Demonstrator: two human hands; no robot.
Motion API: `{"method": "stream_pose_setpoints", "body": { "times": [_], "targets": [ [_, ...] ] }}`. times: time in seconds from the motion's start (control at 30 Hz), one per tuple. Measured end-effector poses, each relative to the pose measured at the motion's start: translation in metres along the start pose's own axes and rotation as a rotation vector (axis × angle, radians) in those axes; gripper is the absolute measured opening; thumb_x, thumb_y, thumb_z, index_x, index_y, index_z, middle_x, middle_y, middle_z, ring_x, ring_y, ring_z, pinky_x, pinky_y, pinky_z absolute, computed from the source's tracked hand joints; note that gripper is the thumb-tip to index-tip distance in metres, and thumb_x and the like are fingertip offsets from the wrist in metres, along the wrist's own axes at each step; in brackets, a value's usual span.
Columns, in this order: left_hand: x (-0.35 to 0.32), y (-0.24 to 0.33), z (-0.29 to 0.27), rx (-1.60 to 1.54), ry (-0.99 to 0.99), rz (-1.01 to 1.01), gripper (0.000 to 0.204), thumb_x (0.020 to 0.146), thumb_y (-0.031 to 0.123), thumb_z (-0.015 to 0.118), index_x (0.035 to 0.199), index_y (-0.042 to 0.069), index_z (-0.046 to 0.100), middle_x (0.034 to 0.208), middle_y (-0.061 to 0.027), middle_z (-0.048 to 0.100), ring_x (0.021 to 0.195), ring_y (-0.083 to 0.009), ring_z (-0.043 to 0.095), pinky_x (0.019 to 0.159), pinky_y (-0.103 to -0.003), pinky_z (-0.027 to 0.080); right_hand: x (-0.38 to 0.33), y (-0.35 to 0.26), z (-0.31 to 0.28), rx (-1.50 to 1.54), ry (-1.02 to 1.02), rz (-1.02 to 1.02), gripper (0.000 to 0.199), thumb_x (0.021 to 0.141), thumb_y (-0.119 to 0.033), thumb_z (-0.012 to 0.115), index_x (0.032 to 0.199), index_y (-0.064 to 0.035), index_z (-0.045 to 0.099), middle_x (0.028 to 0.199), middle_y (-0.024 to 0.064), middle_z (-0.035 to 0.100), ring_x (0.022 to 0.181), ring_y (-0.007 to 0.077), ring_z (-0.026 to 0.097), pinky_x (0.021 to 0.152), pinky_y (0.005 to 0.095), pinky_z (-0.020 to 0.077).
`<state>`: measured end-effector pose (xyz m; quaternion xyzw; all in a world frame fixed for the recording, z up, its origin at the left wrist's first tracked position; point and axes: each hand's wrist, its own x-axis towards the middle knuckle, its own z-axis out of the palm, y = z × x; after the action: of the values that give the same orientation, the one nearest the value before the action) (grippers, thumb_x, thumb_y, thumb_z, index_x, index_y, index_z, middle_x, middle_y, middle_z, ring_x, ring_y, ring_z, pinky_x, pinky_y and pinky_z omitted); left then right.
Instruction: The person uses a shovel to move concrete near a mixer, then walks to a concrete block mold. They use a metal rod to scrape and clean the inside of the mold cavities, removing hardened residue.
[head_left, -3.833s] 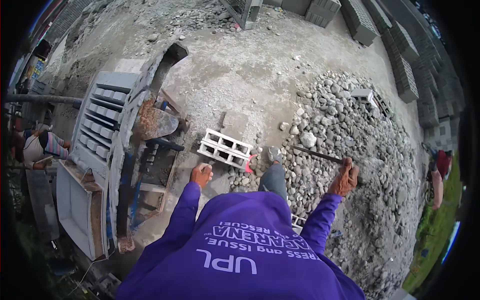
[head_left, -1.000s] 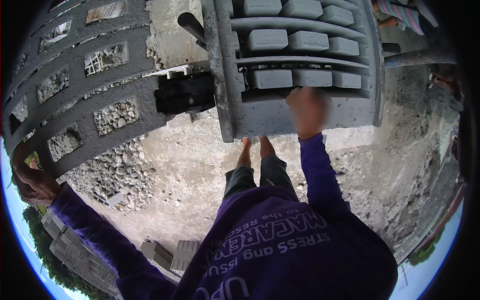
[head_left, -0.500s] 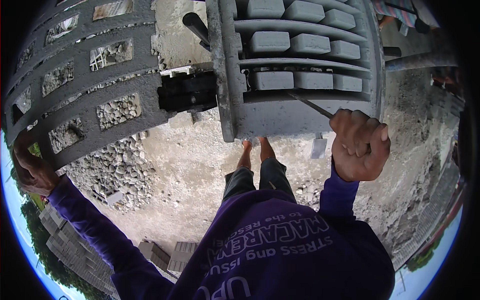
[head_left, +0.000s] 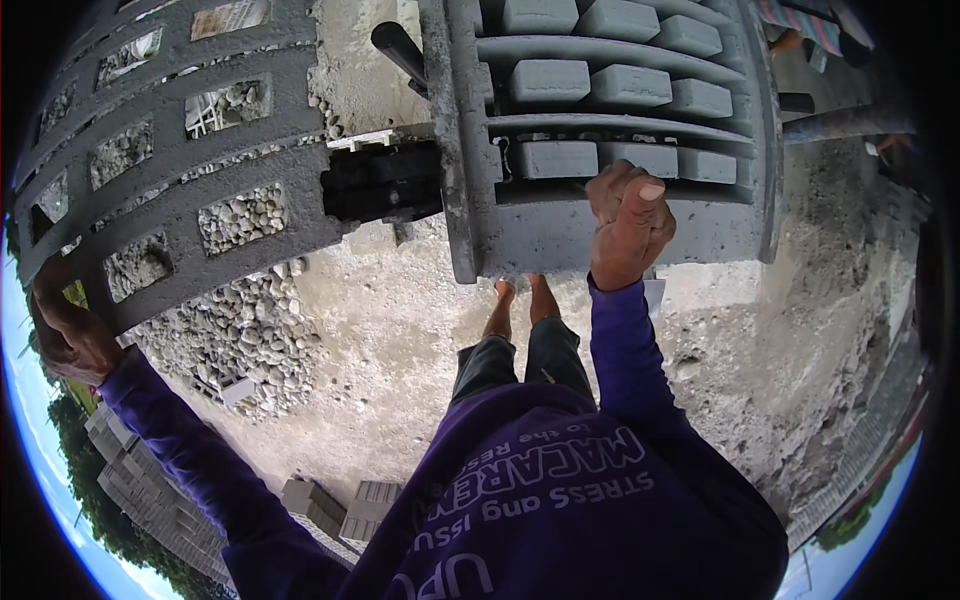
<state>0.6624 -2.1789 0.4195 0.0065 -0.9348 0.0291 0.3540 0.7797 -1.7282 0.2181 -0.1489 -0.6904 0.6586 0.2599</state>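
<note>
My right fist is closed over the front of a grey steel block mould. In it is a thin metal rod, now almost wholly hidden behind the fingers and the mould's edge. Rows of grey rectangular cores stand in the mould between thin curved divider plates; the fist covers part of the front row. Out at the far left, my left hand curls around the outer edge of a cement-crusted steel grid frame. Its fingertips are partly hidden behind the frame.
A black hinge-like part joins the grid frame to the mould, with a black handle above it. Stones lie heaped below the frame. Stacked concrete blocks stand at lower left. Another person's striped clothing shows at upper right.
My right hand has moved left and toward the mould's front row, and the rod has gone mostly out of sight. The left hand keeps its hold on the frame.
</note>
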Motion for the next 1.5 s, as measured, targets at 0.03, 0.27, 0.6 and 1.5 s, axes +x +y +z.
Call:
{"method": "stream_pose_setpoints", "body": {
  "times": [0.03,0.27,0.6,1.5],
  "targets": [
    [-0.004,-0.003,0.004,-0.061,0.059,-0.012,0.045,0.100,0.040,0.041,0.104,0.009,0.073,0.095,-0.0061,0.074,0.086,-0.0214,0.069,0.075,-0.034,0.049,0.010,-0.010,0.002,0.074,0.003,0.027,0.057,0.099,-0.053,0.045,0.063,-0.0118,0.029,0.057,-0.0005,0.031,0.052,0.0115,0.031,0.049,0.0290,0.0285],
    [-0.002,-0.004,0.006,-0.055,0.057,-0.047,0.047,0.099,0.043,0.040,0.104,0.010,0.074,0.096,-0.0063,0.074,0.086,-0.0218,0.069,0.075,-0.035,0.050,-0.004,0.005,-0.021,0.109,-0.027,0.005,0.048,0.102,-0.040,0.045,0.065,-0.0112,0.034,0.057,-0.0027,0.033,0.052,0.0085,0.032,0.050,0.0274,0.0257],
    [-0.002,0.000,0.006,-0.039,0.008,-0.011,0.048,0.099,0.044,0.039,0.102,0.010,0.074,0.094,-0.0055,0.074,0.086,-0.0213,0.068,0.075,-0.034,0.050,0.017,-0.015,-0.002,0.180,0.148,-0.036,0.055,0.100,-0.049,0.048,0.062,-0.0138,0.028,0.051,-0.0020,0.025,0.045,0.0117,0.023,0.048,0.0297,0.0233],
    [-0.003,0.006,0.004,-0.073,0.020,-0.036,0.028,0.098,0.026,0.051,0.100,0.007,0.070,0.097,-0.0056,0.071,0.083,-0.0178,0.067,0.077,-0.030,0.052,0.003,0.032,-0.019,0.329,0.061,0.144,0.049,0.100,-0.026,0.045,0.056,-0.0121,0.030,0.051,-0.0014,0.025,0.049,0.0106,0.023,0.049,0.0293,0.0213]
  ]
}}
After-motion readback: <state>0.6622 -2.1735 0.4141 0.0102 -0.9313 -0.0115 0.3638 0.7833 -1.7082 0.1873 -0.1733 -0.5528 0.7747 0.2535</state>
